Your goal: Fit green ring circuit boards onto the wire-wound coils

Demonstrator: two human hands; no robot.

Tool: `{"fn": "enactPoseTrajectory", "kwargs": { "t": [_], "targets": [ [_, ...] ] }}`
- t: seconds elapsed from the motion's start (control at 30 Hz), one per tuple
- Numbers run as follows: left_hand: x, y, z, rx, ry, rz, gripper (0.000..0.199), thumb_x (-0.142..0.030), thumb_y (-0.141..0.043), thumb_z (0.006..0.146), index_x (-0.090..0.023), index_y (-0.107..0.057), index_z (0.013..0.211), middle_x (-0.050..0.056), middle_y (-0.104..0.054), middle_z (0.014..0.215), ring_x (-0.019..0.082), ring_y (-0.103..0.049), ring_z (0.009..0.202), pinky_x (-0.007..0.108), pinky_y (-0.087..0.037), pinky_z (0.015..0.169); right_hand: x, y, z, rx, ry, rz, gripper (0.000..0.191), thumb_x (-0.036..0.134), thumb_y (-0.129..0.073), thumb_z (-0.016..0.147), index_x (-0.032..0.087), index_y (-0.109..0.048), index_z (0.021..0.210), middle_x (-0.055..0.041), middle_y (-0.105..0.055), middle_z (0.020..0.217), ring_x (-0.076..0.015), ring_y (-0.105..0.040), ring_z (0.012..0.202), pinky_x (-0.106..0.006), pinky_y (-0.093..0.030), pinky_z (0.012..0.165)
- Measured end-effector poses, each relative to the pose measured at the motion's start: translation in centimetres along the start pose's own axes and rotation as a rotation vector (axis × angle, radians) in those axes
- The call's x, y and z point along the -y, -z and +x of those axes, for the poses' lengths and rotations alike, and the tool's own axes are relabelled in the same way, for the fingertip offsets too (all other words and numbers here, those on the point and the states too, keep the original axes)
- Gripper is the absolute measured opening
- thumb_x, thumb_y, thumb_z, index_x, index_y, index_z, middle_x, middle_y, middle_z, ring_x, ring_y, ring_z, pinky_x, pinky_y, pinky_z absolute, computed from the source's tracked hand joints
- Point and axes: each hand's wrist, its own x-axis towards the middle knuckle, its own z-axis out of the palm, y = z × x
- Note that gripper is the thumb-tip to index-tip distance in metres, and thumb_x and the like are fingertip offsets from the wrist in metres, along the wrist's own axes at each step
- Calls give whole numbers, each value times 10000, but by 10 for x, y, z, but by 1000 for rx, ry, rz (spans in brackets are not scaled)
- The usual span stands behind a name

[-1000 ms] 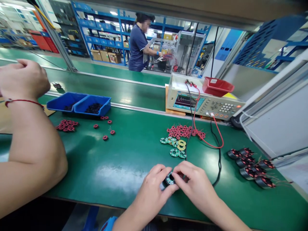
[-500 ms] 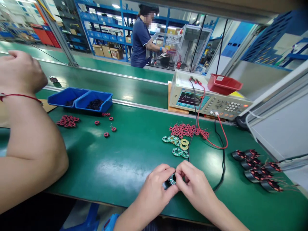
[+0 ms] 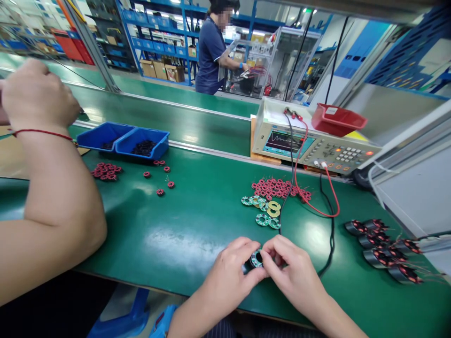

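Near the table's front edge, my left hand [image 3: 234, 270] grips a dark round part topped by a green ring-shaped circuit board [image 3: 257, 258], thumb and fingers around its left side. My right hand [image 3: 289, 263] is closed at the board's right side, its thumb and fingertips pinched together; whatever lies between them is hidden. Just beyond my hands lie loose green ring boards [image 3: 262, 219] and yellow rings [image 3: 274, 208]. Behind those is a pile of red wound cores [image 3: 273, 188].
A bench instrument [image 3: 313, 145] carries a red tray [image 3: 338, 120]; its cables hang onto the green table [image 3: 183, 211]. Wound motor parts [image 3: 378, 253] sit right. Another person's arm [image 3: 59, 188] rests left, near blue bins [image 3: 143, 144]. A person [image 3: 210, 51] stands behind.
The whole view has shifted slightly, moving most things right in the picture. My hands keep nearly the same hold on the round part. The neighbouring person's hand at left has shifted a little.
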Motion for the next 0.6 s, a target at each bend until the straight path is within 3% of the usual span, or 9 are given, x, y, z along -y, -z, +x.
{"fn": "enactPoseTrajectory", "kwargs": {
  "t": [0.1,0.17,0.27,0.4,0.6],
  "targets": [
    [-2,5,-6,-37,-104,124,426,-188,-617,796,-143,-495,1202,105,-546,1159,210,-523,1073,333,-459,927,-5,9,-2,29,-142,212,174,315,-470,876,188,-587,888,-31,-588,810,-136,-559,674,-232,-468,555],
    [-4,8,-8,-4,-211,255,337,-110,-494,850,-144,-509,1185,101,-564,1134,202,-525,1080,332,-460,937,-9,13,-2,93,-193,377,219,298,-492,859,191,-583,1027,-60,-608,991,-158,-591,848,-250,-519,668],
    [-7,10,-9,42,-371,479,296,-86,-381,890,-114,-551,1130,116,-622,1048,228,-571,1030,364,-500,889,-14,12,-3,206,-174,513,311,177,-531,801,192,-574,1108,-74,-568,1164,-176,-551,1054,-307,-489,878],
    [-9,10,-8,18,-538,710,351,-92,-285,907,-65,-571,1109,154,-652,1026,256,-607,989,380,-530,815,-18,3,-3,192,-116,527,362,78,-520,767,200,-586,1101,-65,-566,1159,-174,-551,1059,-323,-479,902],
    [-8,8,-12,18,-678,909,415,-56,-239,883,-14,-588,1104,163,-659,1046,253,-599,1010,345,-493,849,-18,0,0,152,-78,545,324,69,-561,748,207,-615,1037,-46,-597,1036,-168,-588,941,-294,-507,820]
  ]
}}
